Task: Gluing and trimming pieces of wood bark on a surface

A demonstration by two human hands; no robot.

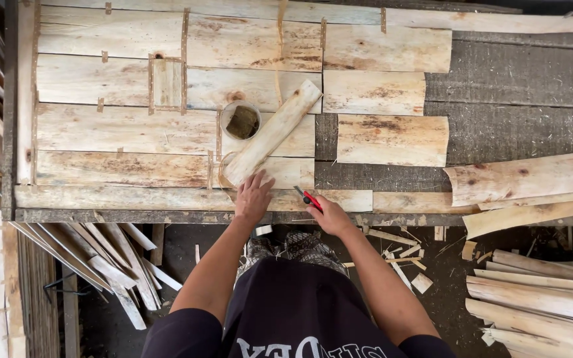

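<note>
A dark dirt floor (187,258) runs along the bottom of the frame, covered with wood offcuts: thin strips (94,258) lean at the lower left, and pale curved veneer pieces (538,298) are piled at the lower right. Above the floor stands a long workbench (499,132) with a rough grey top, and its near edge crosses the middle of the frame.

At this near edge, in the centre, the right hand (329,213) is closed around a small red cutter (311,199), its blade pointing to the upper left. Just beside it the left hand (253,197) lies flat with spread fingers, holding nothing and pressing on the lower end of a narrow veneer strip (273,131). This strip lies diagonally, rising toward the upper right.

Under it, flat veneer sheets (121,129) are joined side by side and fill the left and middle of the bench. A roll of tape (241,120) rests on them, just left of the strip. More loose sheets (392,139) lie further right.
</note>
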